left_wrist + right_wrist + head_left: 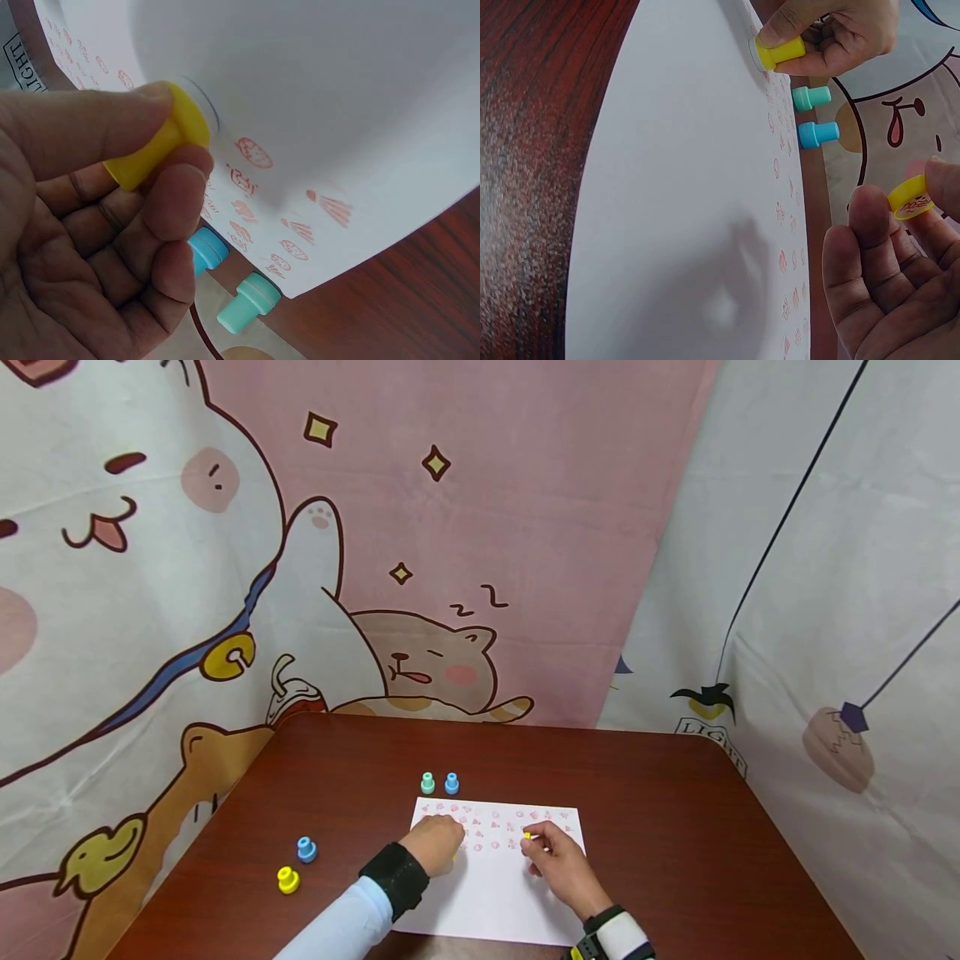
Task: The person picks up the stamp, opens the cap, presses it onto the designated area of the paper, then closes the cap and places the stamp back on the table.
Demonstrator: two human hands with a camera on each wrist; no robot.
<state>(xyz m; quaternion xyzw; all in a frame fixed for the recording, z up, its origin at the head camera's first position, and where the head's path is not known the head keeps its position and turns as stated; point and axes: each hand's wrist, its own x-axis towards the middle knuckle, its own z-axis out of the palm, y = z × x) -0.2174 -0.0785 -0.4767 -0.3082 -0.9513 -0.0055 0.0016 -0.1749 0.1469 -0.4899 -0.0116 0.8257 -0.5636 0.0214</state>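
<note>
On the white paper (487,902), my left hand (437,845) pinches a yellow stamp (161,139) between thumb and fingers. The stamp's white-rimmed face is against the sheet, close to a row of red prints (253,152). Over the right part of the sheet is my right hand (562,866), raised above it and casting a shadow. Its thumb and fingers pinch a small yellow cap (909,196) with red markings inside its rim. Rows of small red prints run along the paper's far side.
Just past the paper's far edge stand a green stamp (427,783) and a blue stamp (452,783). Toward the left of the brown table (675,835) are another blue stamp (307,849) and a yellow one (288,881). A cartoon-printed cloth (540,568) hangs behind.
</note>
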